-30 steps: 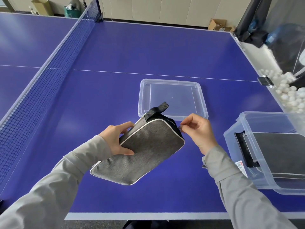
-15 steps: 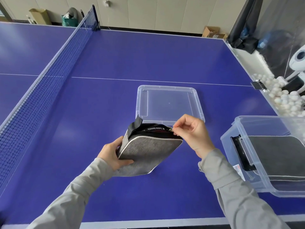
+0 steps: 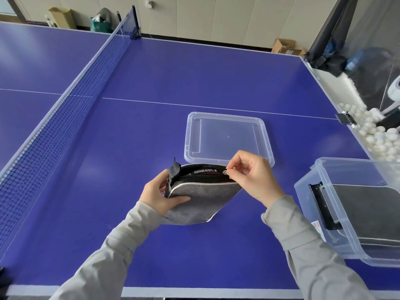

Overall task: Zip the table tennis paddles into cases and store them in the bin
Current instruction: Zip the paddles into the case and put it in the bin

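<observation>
Left hand (image 3: 161,194) grips grey case (image 3: 201,195) – soft, light, floppy | right hand (image 3: 252,176) pinches zipper pull (image 3: 225,172) – best hold: case edge by the strap.

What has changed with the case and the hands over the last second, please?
The case was tipped up from lying flat onto its edge, zipper side up. The right hand still pinches the zipper pull; whether it has run along the zipper is unclear. The left hand still grips the strap end. The lid and bin stayed put.
</observation>
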The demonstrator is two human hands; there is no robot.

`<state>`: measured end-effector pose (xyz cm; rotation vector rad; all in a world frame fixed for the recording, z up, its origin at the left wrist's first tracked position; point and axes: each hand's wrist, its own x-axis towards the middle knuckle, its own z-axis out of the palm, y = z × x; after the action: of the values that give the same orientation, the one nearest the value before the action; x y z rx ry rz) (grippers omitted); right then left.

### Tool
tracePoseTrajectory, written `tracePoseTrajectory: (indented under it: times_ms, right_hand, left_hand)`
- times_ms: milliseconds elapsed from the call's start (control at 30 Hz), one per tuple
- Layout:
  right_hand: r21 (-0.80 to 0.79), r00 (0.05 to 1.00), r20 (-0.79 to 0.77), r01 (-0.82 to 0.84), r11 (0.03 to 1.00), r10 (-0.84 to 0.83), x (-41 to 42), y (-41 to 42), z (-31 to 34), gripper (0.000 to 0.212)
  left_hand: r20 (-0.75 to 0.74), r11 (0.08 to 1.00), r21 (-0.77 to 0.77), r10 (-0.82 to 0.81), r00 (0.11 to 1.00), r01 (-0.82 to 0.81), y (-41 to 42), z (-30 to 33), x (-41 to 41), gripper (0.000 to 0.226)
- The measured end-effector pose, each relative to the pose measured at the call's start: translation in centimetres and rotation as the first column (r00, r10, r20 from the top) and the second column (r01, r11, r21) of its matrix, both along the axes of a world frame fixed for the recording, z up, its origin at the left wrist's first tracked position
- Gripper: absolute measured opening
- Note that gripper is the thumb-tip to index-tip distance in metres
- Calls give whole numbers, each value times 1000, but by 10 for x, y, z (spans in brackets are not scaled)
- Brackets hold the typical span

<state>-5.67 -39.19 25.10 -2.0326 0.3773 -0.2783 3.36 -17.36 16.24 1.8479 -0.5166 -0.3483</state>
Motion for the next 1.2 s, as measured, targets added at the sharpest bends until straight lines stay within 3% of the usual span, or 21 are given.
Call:
tracePoseTrajectory:
  times_ms: [333, 500, 600, 767, 933, 1200]
  right_hand:
    - [-99, 998, 52, -28, 995, 34, 7, 17, 7, 19]
    - [-109, 997, 59, -52, 993, 59, 12, 30, 4, 15]
    - [-92, 995, 80, -53, 994, 61, 15, 40, 2, 16]
    - [-105, 994, 105, -32, 994, 44, 18, 48, 1, 23]
    - [-112, 994, 105, -17, 994, 29, 18, 50, 1, 26]
    - [-193, 993, 90, -56, 980, 74, 28, 59, 3, 13]
  left_hand:
    - [-81, 995, -71, 64, 995, -70, 3, 3, -11, 49]
    - [-111, 967, -231, 83, 990, -107, 8, 32, -7, 42]
    - [-92, 962, -188, 184, 979, -199, 5, 41, -3, 17]
    - [-165, 925, -143, 328, 930, -352, -3, 38, -4, 16]
    - [-242, 932, -86, 324, 915, -353, -6, 33, 5, 15]
    - [-263, 931, -92, 319, 911, -352, -7, 32, 6, 15]
